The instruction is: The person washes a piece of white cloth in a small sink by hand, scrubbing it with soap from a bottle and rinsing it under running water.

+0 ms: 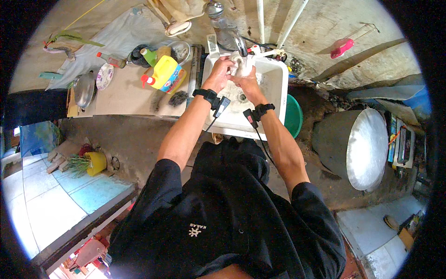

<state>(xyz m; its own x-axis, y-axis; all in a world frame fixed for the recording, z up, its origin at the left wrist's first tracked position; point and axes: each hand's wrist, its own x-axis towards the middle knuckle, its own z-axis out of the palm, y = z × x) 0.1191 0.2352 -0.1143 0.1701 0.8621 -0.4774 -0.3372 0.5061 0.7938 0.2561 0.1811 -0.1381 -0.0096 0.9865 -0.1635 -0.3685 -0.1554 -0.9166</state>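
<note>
Both my hands are over the white sink (pixel 282 88), just under the metal tap (pixel 240 46). Between them is a wet-looking white object (pixel 242 66); whether it is a cup, a bowl or a cloth I cannot make out. My left hand (pixel 220 74) has its fingers curled against the left side of it. From below and the right, my right hand (pixel 247 81) grips it, with the thumb toward the left hand. A drain (pixel 241 97) shows in the sink's bottom, below the hands. Black straps with small devices sit on both wrists.
Left of the sink, a counter (pixel 125 100) bears a yellow jug (pixel 163 74) with a red cap, a dark scouring pad (pixel 178 98), a bottle (pixel 111 60) and a metal tray (pixel 84 89). A green basin (pixel 293 116) stands right of the sink, with a large metal pot (pixel 367 149) beyond.
</note>
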